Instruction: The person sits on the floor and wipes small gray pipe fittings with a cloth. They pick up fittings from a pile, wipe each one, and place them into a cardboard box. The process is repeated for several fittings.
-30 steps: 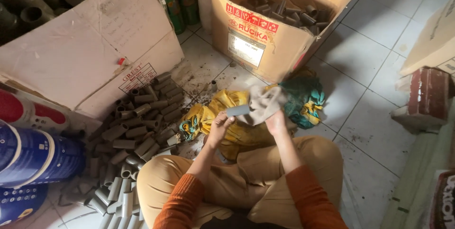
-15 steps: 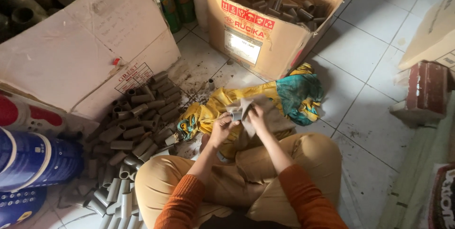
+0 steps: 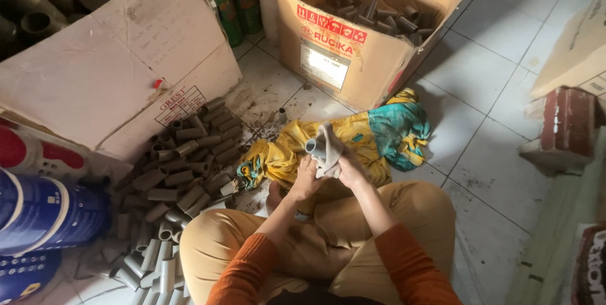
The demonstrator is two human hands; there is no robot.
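Observation:
I sit cross-legged on the tiled floor. My left hand [image 3: 305, 179] grips a short grey pipe piece [image 3: 312, 147], its open end pointing up and left. My right hand [image 3: 351, 170] holds a beige rag [image 3: 329, 147] wrapped around that pipe piece. Both hands are close together above a yellow and green cloth [image 3: 379, 131] spread on the floor in front of my knees.
A heap of grey pipe pieces [image 3: 183, 166] lies on the floor at my left. An open cardboard box [image 3: 353, 34] with more pipe pieces stands ahead. A big closed carton [image 3: 120, 59] sits at the left, blue buckets [image 3: 44, 210] beside it, bricks [image 3: 571, 122] at right.
The pipe piece lay sideways beside the rag a second ago. My hands have come together and the rag now wraps the pipe, which has tipped more upright.

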